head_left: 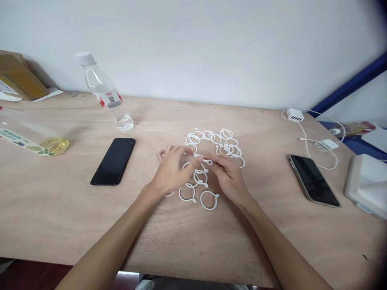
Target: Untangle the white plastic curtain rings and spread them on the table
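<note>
- White plastic is what both hands close on. The left hand (171, 169) comes in from the lower left, palm down and fingers bent forward. The right hand (230, 177) comes in from the lower right, with its fingers turned toward the left one.
- The grip of each hand is closed at the fingertips on one small ring (203, 158), and the two grips almost touch each other.
- The held ring is seen nearly from its edge and is partly covered by fingers, so its full shape is hard to make out.
- This ring is over the table (60, 217), between the pile of rings (222, 143) behind it and some loose rings (208, 200) near the wrists.
- A black phone (113, 161) lies well apart to the left.
</note>
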The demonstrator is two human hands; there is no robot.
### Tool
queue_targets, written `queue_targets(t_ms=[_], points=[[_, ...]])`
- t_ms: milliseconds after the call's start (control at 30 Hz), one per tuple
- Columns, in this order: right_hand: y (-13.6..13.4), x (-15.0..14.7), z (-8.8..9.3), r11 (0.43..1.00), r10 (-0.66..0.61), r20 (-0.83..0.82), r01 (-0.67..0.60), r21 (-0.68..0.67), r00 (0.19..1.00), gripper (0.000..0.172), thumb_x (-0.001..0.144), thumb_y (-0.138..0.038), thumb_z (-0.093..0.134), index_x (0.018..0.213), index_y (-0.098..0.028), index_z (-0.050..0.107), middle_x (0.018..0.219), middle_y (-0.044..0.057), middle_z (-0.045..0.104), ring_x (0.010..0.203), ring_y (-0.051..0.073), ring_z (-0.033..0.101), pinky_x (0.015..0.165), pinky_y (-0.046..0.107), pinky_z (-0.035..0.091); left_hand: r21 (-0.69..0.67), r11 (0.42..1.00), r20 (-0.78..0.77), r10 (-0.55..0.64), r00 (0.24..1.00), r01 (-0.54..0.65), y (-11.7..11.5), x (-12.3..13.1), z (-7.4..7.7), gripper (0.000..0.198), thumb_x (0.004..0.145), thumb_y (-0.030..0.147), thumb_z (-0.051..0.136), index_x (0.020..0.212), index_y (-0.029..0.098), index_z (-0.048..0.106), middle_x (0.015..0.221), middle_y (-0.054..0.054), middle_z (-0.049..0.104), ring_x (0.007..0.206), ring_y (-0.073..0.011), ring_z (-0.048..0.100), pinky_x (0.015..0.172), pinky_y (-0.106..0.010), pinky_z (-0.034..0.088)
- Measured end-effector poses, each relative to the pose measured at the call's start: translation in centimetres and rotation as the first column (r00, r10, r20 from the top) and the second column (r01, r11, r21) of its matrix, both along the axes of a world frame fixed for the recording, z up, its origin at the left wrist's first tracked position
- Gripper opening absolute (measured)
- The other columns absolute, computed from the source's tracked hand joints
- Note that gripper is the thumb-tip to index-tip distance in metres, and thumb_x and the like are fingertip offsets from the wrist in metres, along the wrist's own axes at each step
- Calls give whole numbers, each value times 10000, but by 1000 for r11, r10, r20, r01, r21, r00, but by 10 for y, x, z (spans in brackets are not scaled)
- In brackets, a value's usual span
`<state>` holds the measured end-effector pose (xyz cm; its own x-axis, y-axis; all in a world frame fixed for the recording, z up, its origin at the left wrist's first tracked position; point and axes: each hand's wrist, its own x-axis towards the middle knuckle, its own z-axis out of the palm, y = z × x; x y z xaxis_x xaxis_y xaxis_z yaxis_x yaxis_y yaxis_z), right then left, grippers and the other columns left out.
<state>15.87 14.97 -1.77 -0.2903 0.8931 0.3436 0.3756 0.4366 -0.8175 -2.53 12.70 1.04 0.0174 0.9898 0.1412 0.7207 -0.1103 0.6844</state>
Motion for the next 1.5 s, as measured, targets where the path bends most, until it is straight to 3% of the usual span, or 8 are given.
queue_targets(t_ms=[167,267,400,633,800,1233,1367,1500], points=[[-3,-2,8,976,-21,-282,-42,-214,959,186,858,-340,650,1002,-254,729,954,19,705,877,173,629,789,323,490,-107,982,66,-150,986,157,0,0,5,477,958,591,353,1130,267,657,1087,-21,685,1117,-258,490,1033,-497,241],[-3,-2,10,930,-107,-443,-69,-362,890,259,742,-380,767,964,-252,730,841,2,692,783,156,614,737,306,492,-146,958,116,-231,966,246,-1,2,7,482,965,553,311,988,244,679,940,-25,677,998,-252,509,973,-469,290],[-3,-3,12,860,-168,-570,-164,-484,804,266,678,-393,822,886,-245,747,740,-12,653,690,125,552,682,281,463,-86,967,137,-227,964,240,0,3,5,483,947,532,309,807,197,627,764,-34,606,860,-229,496,900,-424,325],[-11,-6,15,841,-109,-580,-236,-486,808,280,788,-500,732,805,-222,755,773,23,684,707,130,532,687,285,435,-23,982,120,-184,976,188,1,3,-1,544,958,571,223,648,184,445,683,-36,501,778,-216,472,793,-388,323],[-12,-8,15,831,-157,-570,-203,-517,807,291,723,-495,790,740,-210,732,707,9,681,661,121,546,648,267,439,-23,978,102,-203,974,206,0,7,-1,548,956,585,215,652,186,436,681,-35,492,782,-215,457,805,-390,314],[-14,-10,11,852,-145,-546,-176,-493,825,304,778,-479,734,723,-185,679,669,4,631,641,123,539,624,264,441,-47,975,95,-212,973,217,0,9,0,534,936,602,225,646,194,409,679,-37,488,797,-217,444,795,-389,320],[-8,-5,14,890,-193,-437,-30,-454,879,303,785,-478,678,707,-185,676,679,22,634,653,138,545,638,284,448,-31,976,90,-212,973,216,0,8,-1,536,945,590,221,644,189,411,679,-37,503,797,-215,444,807,-398,319],[9,14,14,871,-429,-316,294,-394,846,290,784,-456,597,716,-180,657,718,30,633,644,132,519,623,283,422,-2,986,68,-168,984,168,1,6,-3,540,954,576,213,623,186,387,671,-42,505,795,-219,450,804,-402,316]])
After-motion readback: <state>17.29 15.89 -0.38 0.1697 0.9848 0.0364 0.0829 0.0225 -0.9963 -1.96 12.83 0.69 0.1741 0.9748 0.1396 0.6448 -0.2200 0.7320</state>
